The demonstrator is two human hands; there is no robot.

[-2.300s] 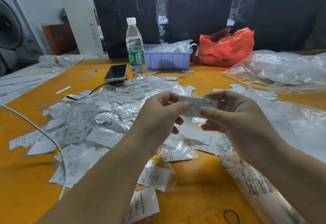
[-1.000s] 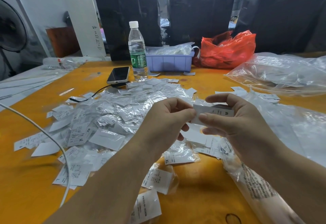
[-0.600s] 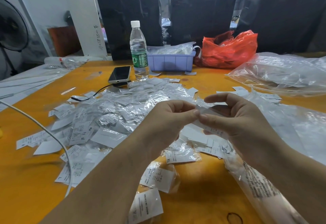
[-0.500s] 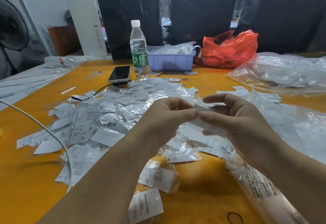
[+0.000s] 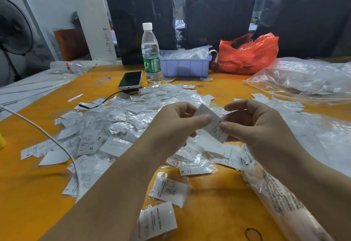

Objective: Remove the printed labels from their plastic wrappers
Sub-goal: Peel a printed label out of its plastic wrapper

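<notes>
we hold one label (image 5: 213,125) above the table (image 5: 218,212), tilted, between both hands. our left hand (image 5: 174,127) pinches its upper end with thumb and forefinger; our right hand (image 5: 260,127) pinches its lower edge likewise. the pile (image 5: 117,125) of wrapped labels lies beneath and to the left.
</notes>
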